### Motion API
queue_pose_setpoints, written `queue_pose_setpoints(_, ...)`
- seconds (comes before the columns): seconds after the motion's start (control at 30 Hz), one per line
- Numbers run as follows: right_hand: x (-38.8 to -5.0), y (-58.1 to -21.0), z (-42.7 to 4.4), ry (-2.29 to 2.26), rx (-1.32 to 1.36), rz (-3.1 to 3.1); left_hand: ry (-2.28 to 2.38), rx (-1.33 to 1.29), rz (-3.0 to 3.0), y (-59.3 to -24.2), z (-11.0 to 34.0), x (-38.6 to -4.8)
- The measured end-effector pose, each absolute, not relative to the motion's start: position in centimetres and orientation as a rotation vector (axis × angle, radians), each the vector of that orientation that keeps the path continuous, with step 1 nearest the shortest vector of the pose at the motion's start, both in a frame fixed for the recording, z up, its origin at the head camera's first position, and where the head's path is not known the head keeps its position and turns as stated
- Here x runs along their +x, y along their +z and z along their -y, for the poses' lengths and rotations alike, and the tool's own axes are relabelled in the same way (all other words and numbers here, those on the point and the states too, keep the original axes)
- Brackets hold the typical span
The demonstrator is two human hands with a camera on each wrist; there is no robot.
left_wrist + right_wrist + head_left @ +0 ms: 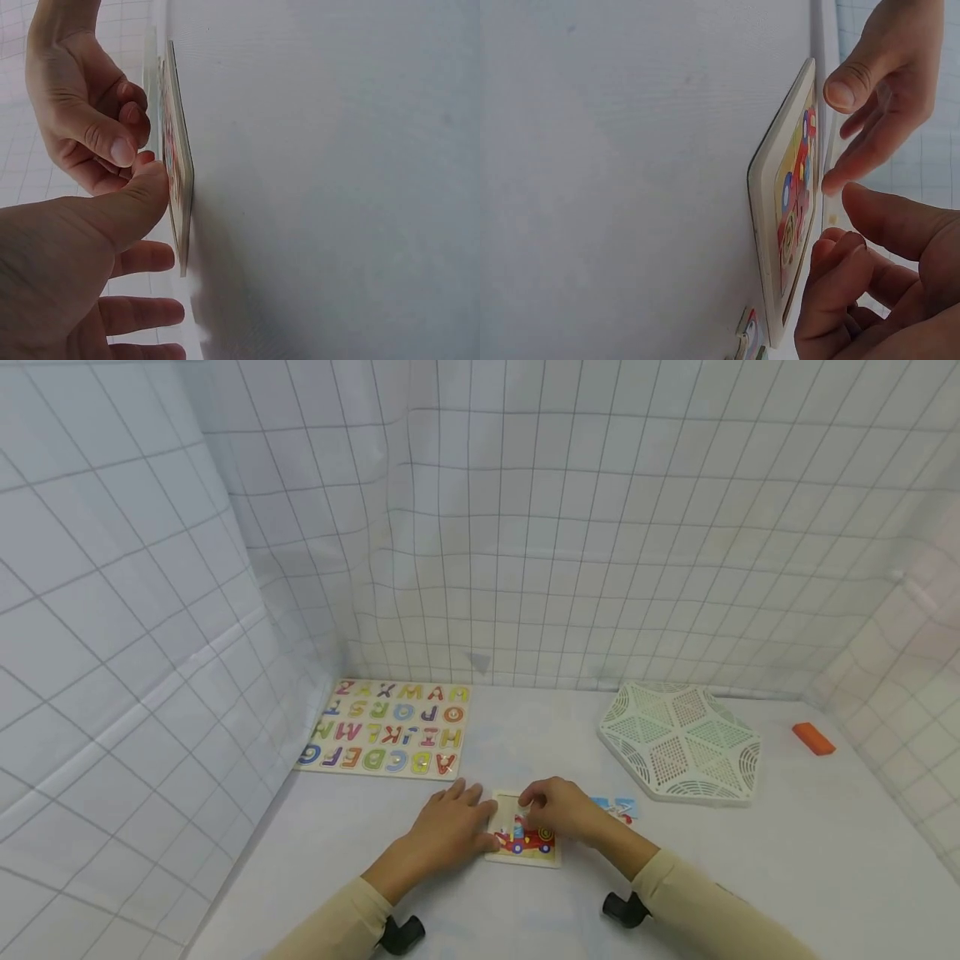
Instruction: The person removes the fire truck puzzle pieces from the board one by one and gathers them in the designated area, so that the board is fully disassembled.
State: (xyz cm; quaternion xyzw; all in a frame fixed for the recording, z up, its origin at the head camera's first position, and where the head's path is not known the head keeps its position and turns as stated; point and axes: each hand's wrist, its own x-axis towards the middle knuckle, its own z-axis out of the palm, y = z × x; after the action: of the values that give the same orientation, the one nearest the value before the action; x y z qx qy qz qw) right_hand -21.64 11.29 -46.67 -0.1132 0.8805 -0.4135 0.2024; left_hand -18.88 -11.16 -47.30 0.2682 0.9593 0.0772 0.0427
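Observation:
A small wooden jigsaw puzzle (522,861) with a red vehicle picture lies in its tray in front of me; its upper part shows bare wood. My left hand (452,827) rests at its left side, fingers spread and thumb at the tray's lower left edge. Over the upper right of the puzzle is my right hand (561,810), with bent fingers and thumb close to the surface. A gap shows between that thumb and forefinger in the right wrist view, and I see no piece in it. Loose blue puzzle pieces (624,807) lie just right of the tray, partly behind the right hand.
An alphabet board (386,727) with coloured letters lies at the back left. To the back right is a white latticed hexagonal panel (681,743), and further right an orange block (813,739). White gridded cloth (525,543) walls the table on the back and sides.

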Motion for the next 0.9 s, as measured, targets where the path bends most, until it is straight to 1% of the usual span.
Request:
queue_pose_setpoints(0.5,-21.49,-47.54,-11.07,-1.069,-0.377,-2.505,0.220,0.849,-2.895,-47.77,10.39,-19.25)
queue_pose_setpoints(0.9,-21.24,-47.46,-10.84,-1.071,-0.377,-2.528,0.216,0.934,-2.885,-47.84,10.59,-19.22)
